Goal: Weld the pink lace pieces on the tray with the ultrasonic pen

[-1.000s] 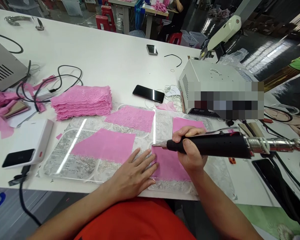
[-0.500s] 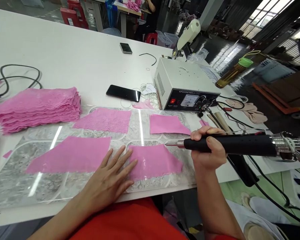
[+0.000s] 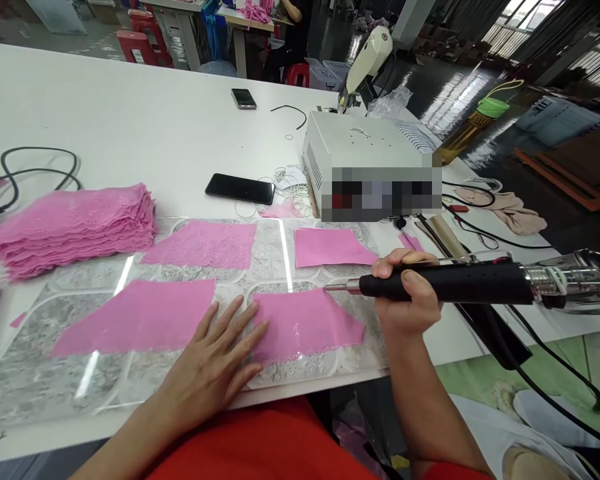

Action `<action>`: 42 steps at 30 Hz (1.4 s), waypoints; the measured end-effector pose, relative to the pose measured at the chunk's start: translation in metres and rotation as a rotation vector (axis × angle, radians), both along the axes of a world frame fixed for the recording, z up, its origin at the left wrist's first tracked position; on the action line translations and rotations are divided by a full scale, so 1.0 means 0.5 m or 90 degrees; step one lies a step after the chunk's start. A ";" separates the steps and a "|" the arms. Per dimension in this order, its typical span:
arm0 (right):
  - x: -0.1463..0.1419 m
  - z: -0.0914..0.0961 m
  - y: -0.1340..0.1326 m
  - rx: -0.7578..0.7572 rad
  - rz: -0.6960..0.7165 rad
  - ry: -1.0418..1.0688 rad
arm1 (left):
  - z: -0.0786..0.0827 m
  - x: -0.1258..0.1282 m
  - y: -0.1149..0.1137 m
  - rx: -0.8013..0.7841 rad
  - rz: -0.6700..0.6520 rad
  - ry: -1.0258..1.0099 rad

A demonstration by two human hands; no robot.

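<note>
My left hand [image 3: 215, 353] lies flat with fingers spread, its fingertips on the left edge of a pink fabric piece [image 3: 300, 327]. My right hand [image 3: 405, 293] is wrapped round a black-handled cutter [image 3: 470, 283] with a thin metal tip. The tip points left and meets the top edge of that same piece near its upper right corner; whether it presses on the cloth I cannot tell. Under the fabric is a clear sheet over a grey marbled mat [image 3: 180, 375]. Other pink pieces lie around: a long one [image 3: 145, 317], a lacy one [image 3: 205, 245] and a smaller one [image 3: 330, 246].
A stack of pink lace fabric [image 3: 75, 227] sits at left. Behind the mat lie a black phone [image 3: 240, 189] and tangled white thread. A grey metal box [image 3: 365, 143] stands back right, with cables, a bottle [image 3: 473, 130] and a lamp-like device [image 3: 367, 63]. Another person [image 3: 290, 40] sits farther off.
My view has shifted slightly, so the scene sits a little differently. Both hands, the cutter and the fabric pieces keep nearly the same places relative to each other.
</note>
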State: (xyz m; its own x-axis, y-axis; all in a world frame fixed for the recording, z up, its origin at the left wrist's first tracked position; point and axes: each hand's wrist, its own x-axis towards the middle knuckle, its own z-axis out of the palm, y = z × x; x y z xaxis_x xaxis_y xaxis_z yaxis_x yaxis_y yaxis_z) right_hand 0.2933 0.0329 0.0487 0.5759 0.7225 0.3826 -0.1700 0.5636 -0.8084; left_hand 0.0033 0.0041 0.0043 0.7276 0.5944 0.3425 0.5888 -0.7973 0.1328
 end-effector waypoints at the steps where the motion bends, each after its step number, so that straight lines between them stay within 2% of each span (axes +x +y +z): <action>1: -0.001 0.000 0.000 0.002 0.000 -0.001 | 0.000 0.001 0.000 0.000 0.000 -0.003; 6: -0.001 -0.003 0.003 0.016 -0.002 -0.018 | 0.002 0.001 0.003 0.004 -0.006 -0.009; 13: 0.001 -0.006 0.004 0.020 0.012 -0.023 | 0.004 -0.009 0.011 0.048 -0.034 0.064; 20: -0.002 -0.010 0.004 0.006 0.025 -0.023 | 0.000 -0.011 0.013 0.046 -0.043 0.061; 26: 0.001 0.001 0.001 0.006 0.010 -0.021 | -0.003 -0.015 0.019 0.067 -0.060 0.061; 33: 0.059 0.029 -0.082 -0.024 -0.027 -0.010 | -0.006 -0.016 0.025 0.075 -0.067 0.063; 37: 0.075 0.025 -0.131 -0.050 -0.007 -0.008 | -0.008 -0.018 0.025 0.071 -0.063 0.063; 42: 0.080 0.014 -0.156 -0.094 0.009 -0.015 | -0.010 -0.020 0.026 0.063 -0.054 0.066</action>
